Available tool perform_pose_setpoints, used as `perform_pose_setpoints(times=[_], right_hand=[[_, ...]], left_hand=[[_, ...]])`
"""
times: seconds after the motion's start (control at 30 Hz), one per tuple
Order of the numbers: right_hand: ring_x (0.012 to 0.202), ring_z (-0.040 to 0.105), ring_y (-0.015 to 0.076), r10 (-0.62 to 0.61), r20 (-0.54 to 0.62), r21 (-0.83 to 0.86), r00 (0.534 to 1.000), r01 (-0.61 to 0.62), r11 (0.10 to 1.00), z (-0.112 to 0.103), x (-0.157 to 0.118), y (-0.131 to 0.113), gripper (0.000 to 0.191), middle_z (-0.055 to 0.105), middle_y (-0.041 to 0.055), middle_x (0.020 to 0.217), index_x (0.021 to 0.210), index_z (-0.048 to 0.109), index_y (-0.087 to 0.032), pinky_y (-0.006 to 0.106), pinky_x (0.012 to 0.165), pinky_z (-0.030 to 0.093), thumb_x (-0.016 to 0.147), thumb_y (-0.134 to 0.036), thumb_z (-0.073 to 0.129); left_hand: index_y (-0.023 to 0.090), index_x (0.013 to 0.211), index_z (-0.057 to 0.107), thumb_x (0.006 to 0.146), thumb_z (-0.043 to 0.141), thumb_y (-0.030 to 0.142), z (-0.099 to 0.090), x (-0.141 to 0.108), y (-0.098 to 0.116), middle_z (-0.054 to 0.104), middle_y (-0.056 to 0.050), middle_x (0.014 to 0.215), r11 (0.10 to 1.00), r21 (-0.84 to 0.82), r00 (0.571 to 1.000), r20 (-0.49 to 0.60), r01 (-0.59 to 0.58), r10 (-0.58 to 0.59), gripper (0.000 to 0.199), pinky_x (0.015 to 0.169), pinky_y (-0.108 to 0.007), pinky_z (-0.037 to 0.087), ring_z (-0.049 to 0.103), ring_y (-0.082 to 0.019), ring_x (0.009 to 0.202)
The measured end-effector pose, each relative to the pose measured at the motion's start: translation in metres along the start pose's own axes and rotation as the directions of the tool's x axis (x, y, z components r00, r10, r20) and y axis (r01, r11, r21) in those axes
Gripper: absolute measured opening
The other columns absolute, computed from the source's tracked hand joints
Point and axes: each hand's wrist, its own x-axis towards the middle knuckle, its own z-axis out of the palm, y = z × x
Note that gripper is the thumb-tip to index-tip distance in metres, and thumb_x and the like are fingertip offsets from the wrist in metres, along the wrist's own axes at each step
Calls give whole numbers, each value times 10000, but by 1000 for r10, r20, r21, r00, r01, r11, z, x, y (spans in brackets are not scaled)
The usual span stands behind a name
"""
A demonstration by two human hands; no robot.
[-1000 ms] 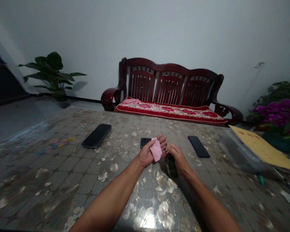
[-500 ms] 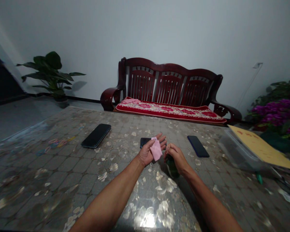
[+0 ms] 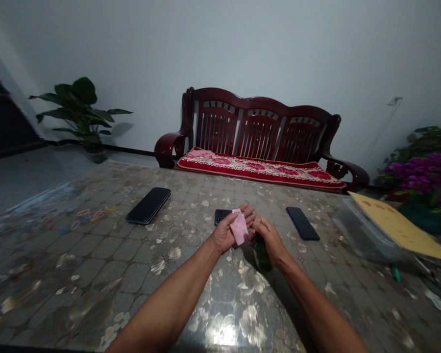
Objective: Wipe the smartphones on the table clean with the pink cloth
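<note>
My left hand [image 3: 226, 234] is palm up, with its thumb over a small pink cloth or paper [image 3: 239, 227] that lies across the palm; its fingers stretch out beyond. Close by on the right, my right hand [image 3: 266, 238] is closed, fingertips pinched together near the pink piece's edge. A dark green item [image 3: 261, 256] hangs beneath the right hand, partly hidden by it. Behind my left hand, a small dark phone [image 3: 221, 215] lies on the patterned table [image 3: 161, 294], partly covered by the hand.
A large black phone [image 3: 149, 206] rests at the left and a blue-edged phone [image 3: 302, 223] at the right. Coloured bands [image 3: 90, 214] lie far left. A clear plastic box [image 3: 367, 235] under a yellow sheet [image 3: 397, 220] stands at the right. Beyond is a wooden bench [image 3: 259, 122].
The view has shifted slightly. The pink piece is turned a little more upright in my left hand; both hands otherwise hold nearly the same pose.
</note>
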Motion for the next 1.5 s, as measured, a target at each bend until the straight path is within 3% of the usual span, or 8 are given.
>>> perform_pose_setpoints(times=[0.33, 0.57, 1.03, 1.3, 1.5], right_hand=[[618, 550, 169, -39, 9, 12, 999, 39, 999, 2, 2, -2, 234, 611, -10, 641, 676, 535, -238, 284, 581, 434, 788, -414, 642], [602, 562, 174, -43, 7, 22, 999, 43, 999, 3, 0, -6, 278, 624, -4, 646, 708, 553, -237, 293, 572, 436, 806, -481, 645], [530, 558, 163, -15, -32, 44, 999, 16, 999, -4, 0, -7, 224, 625, -20, 597, 709, 507, -243, 289, 540, 435, 746, -430, 625], [558, 579, 166, 26, -42, 28, 999, -24, 999, -4, -2, -7, 326, 639, -14, 619, 751, 539, -240, 288, 564, 441, 782, -548, 639], [528, 569, 169, 17, -17, 31, 1000, -16, 999, -4, -2, -7, 261, 631, -21, 589, 736, 511, -248, 291, 542, 429, 750, -485, 620]], left_hand=[[130, 1377, 588, 864, 711, 278, 0, 0, -2, 619, -182, 1434, 1000, -17, 1000, 15, 8, -8, 548, 1254, -467, 260, 527, -315, 1398], [150, 1371, 593, 870, 711, 289, 1, 0, -2, 618, -165, 1440, 1000, -2, 1000, -6, 18, -18, 533, 1243, -483, 279, 520, -316, 1402], [145, 1336, 630, 862, 727, 284, 3, -1, -1, 647, -149, 1406, 1000, -7, 1000, -3, 3, -3, 503, 1235, -482, 289, 603, -301, 1302], [176, 1344, 626, 858, 734, 307, 5, -3, 0, 630, -124, 1434, 1000, 0, 999, -21, 28, -28, 515, 1234, -460, 292, 584, -284, 1325], [152, 1326, 638, 855, 729, 302, 1, -1, -2, 661, -140, 1389, 1000, -1, 1000, 13, 2, -2, 503, 1241, -475, 282, 610, -294, 1298]])
